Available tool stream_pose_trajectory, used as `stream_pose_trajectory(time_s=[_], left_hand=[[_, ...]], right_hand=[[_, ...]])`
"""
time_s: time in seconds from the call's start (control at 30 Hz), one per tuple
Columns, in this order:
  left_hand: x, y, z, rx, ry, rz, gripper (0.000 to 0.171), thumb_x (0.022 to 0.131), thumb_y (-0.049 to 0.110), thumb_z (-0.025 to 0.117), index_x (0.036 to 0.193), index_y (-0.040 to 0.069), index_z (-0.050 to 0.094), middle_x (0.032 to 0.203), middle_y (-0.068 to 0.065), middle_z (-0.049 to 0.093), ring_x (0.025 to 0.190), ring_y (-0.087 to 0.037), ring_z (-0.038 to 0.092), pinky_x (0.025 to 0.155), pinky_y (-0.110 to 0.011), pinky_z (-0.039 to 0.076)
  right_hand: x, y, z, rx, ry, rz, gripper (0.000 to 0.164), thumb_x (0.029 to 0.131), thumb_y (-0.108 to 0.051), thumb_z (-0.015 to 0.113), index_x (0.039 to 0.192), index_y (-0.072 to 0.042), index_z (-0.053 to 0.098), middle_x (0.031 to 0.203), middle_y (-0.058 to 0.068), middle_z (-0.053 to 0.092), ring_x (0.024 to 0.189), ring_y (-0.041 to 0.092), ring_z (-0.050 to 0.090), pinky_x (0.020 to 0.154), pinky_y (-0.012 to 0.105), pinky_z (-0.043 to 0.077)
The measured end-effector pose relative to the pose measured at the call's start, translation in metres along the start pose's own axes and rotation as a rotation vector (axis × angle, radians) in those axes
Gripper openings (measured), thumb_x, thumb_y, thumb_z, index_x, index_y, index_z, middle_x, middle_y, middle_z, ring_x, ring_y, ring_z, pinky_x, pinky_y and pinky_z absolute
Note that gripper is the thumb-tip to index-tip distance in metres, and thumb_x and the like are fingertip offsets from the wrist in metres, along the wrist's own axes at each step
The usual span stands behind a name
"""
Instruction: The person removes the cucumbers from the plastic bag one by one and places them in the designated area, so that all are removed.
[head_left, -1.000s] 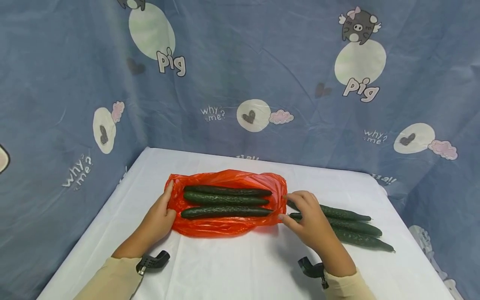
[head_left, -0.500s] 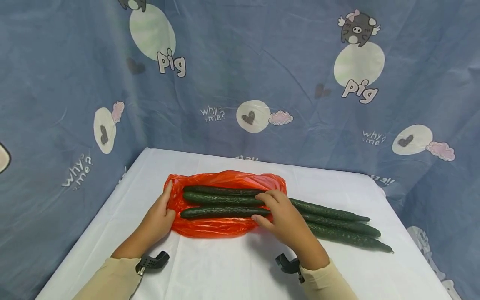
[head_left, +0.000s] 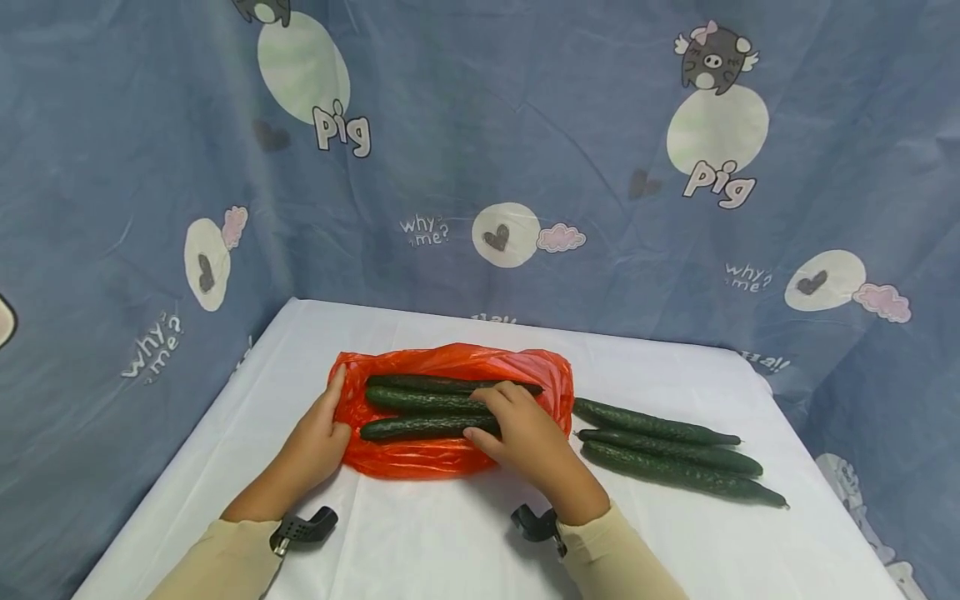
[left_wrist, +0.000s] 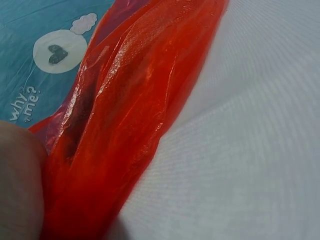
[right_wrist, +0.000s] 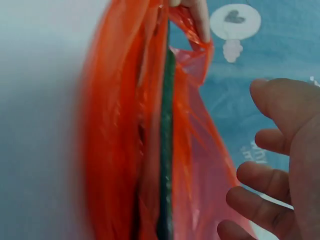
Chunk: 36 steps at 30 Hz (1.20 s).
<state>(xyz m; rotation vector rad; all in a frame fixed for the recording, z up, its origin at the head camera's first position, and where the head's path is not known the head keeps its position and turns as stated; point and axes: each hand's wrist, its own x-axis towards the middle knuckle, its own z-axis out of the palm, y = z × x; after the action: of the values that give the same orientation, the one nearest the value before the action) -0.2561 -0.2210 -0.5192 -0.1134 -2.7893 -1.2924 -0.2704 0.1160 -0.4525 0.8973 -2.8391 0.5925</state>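
Note:
A red plastic bag (head_left: 405, 463) lies opened out on the white-covered table, with three dark green cucumbers (head_left: 420, 428) side by side in it. My left hand (head_left: 315, 437) pinches the bag's left edge between thumb and fingers. Over the right part of these cucumbers hovers my right hand (head_left: 521, 429), covering some of their ends. Its fingers are spread and loosely bent around nothing in the right wrist view, apart from the bag. The left wrist view has the bag's red side (left_wrist: 125, 115) beside part of my left hand (left_wrist: 20, 185).
Three more cucumbers (head_left: 675, 472) lie on the white cloth (head_left: 420, 542) to the right of the bag. A blue patterned curtain (head_left: 600, 250) hangs behind the table and along both sides. Each wrist wears a black camera mount (head_left: 307, 527).
My right hand has moved left, from the bag's right edge to above the cucumbers inside it. My left hand stays at the left edge; the cucumbers stay in place.

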Motion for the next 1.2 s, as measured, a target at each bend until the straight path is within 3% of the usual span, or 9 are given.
stream_pose_trajectory(time_s=[0.27, 0.43, 0.7, 1.2], left_hand=[[0.001, 0.001, -0.001, 0.018, 0.02, 0.025, 0.092, 0.095, -0.002, 0.046, 0.17, 0.022, -0.003, 0.171, -0.026, 0.021, 0.155, -0.049, 0.025, 0.121, -0.068, 0.027], [0.001, 0.001, 0.001, 0.001, 0.001, 0.008, 0.093, 0.095, -0.002, 0.045, 0.17, 0.025, -0.004, 0.172, -0.025, 0.019, 0.156, -0.049, 0.023, 0.121, -0.068, 0.026], [0.0, 0.003, 0.001, 0.013, 0.003, 0.006, 0.093, 0.095, -0.002, 0.045, 0.17, 0.025, -0.003, 0.171, -0.025, 0.02, 0.155, -0.049, 0.025, 0.121, -0.068, 0.027], [-0.003, 0.003, 0.0, 0.02, -0.007, -0.014, 0.093, 0.095, -0.002, 0.045, 0.17, 0.026, -0.003, 0.171, -0.025, 0.021, 0.156, -0.049, 0.024, 0.121, -0.069, 0.027]], right_hand=[[0.021, -0.007, 0.023, 0.057, -0.037, 0.055, 0.053, 0.097, -0.051, 0.069, 0.143, -0.024, 0.061, 0.136, 0.0, 0.06, 0.126, 0.021, 0.058, 0.108, 0.044, 0.053], [0.028, -0.012, 0.036, 0.08, -0.074, 0.094, 0.052, 0.097, -0.05, 0.069, 0.14, -0.022, 0.062, 0.134, 0.003, 0.061, 0.126, 0.028, 0.055, 0.109, 0.051, 0.047], [0.028, -0.015, 0.05, 0.005, -0.109, 0.122, 0.054, 0.095, -0.053, 0.07, 0.14, -0.024, 0.063, 0.131, 0.004, 0.061, 0.124, 0.028, 0.053, 0.106, 0.052, 0.041], [0.021, -0.014, 0.066, -0.149, -0.085, 0.088, 0.06, 0.093, -0.054, 0.072, 0.143, -0.025, 0.059, 0.138, -0.002, 0.059, 0.127, 0.027, 0.051, 0.1, 0.047, 0.044]])
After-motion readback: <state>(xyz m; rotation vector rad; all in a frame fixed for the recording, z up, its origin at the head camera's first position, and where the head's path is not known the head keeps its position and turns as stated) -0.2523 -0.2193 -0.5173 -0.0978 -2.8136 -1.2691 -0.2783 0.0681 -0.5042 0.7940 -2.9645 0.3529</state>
